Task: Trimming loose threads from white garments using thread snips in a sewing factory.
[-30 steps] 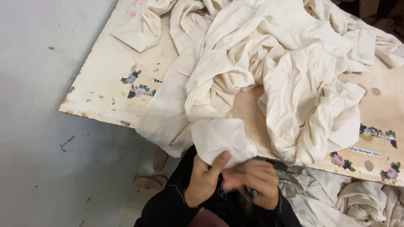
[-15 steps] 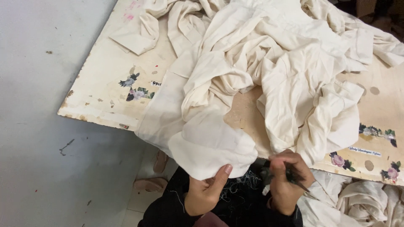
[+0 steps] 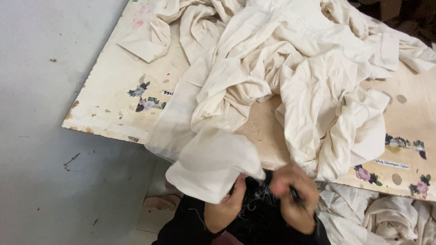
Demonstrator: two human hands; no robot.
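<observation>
A large heap of cream cloth (image 3: 295, 77) lies crumpled over a worn board (image 3: 113, 90) with small flower stickers. One end of the cloth hangs off the board's near edge. My left hand (image 3: 225, 208) grips that hanging end from below. My right hand (image 3: 295, 199) is closed around a thin dark tool, blurred, just right of the left hand. Between the hands there is a tuft of loose threads over my dark clothing (image 3: 254, 227).
The grey floor (image 3: 41, 136) spreads out to the left of the board. More cream cloth (image 3: 386, 218) is piled at the lower right below the board's edge. A pale foot or sandal (image 3: 161, 202) shows under the hanging cloth.
The hanging cloth end has been pulled lower and more to the left over my left hand. My right hand has moved left, closer to the left hand, with the dark tool still in it.
</observation>
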